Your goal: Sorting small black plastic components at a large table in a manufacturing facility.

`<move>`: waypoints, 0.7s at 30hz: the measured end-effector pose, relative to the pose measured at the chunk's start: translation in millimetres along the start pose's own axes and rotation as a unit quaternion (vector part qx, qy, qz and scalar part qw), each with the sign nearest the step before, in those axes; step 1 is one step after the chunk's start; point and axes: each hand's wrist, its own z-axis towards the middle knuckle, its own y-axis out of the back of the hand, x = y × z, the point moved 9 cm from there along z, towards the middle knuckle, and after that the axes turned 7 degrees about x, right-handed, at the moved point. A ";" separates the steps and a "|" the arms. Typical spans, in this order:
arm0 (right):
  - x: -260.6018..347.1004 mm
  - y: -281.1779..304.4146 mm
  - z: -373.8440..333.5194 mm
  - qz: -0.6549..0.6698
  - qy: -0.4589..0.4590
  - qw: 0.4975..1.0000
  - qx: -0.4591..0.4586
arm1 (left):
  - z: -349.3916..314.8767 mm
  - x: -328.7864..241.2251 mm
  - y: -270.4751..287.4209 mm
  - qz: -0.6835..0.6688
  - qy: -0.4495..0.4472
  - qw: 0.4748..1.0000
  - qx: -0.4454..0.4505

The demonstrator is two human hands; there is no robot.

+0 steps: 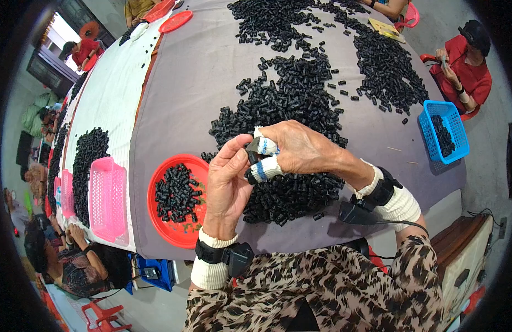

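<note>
Above the near part of a large pile of small black cylindrical parts (292,94), my two hands meet. My left hand (225,185) is closed, its thumb and fingers pinching a small black part (253,146). From the other side my right hand (303,149) grips the same part. White-and-blue knitted covers wrap some of its fingers, partly hiding the part. Both wrists wear pale cuffs with black strapped devices. Left of my left hand sits a round red tray (181,239) holding many of these black parts and some greenish scraps.
The grey cloth-covered table (178,99) bears more heaps of black parts (386,72). A blue basket (459,133) stands at right, with parts inside; a pink basket (109,221) is at left. Several people sit around, one in red (472,69) at right. Two thin sticks lie near the blue basket.
</note>
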 end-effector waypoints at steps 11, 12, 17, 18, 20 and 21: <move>-4.8 -6.8 -2.2 -0.019 -0.010 0.999 0.035 | -3.3 2.0 6.9 0.017 0.003 1.000 -0.024; -5.2 -8.5 -2.2 -0.013 -0.009 0.999 0.044 | -4.0 1.1 7.1 0.025 0.001 0.999 -0.027; -6.3 -10.5 -4.3 -0.043 -0.010 0.999 0.027 | -5.1 1.4 3.0 0.030 0.017 0.999 -0.030; -3.8 -8.6 -5.1 -0.038 0.008 0.999 0.009 | -6.2 0.9 0.9 0.019 0.009 0.999 -0.032; 2.9 -4.8 -9.1 -0.005 0.003 1.000 -0.002 | -7.9 1.3 -1.0 0.008 0.002 0.999 -0.036; 4.1 -1.5 -10.3 0.026 0.000 1.000 -0.015 | -7.3 2.5 -2.0 0.001 0.004 0.999 -0.033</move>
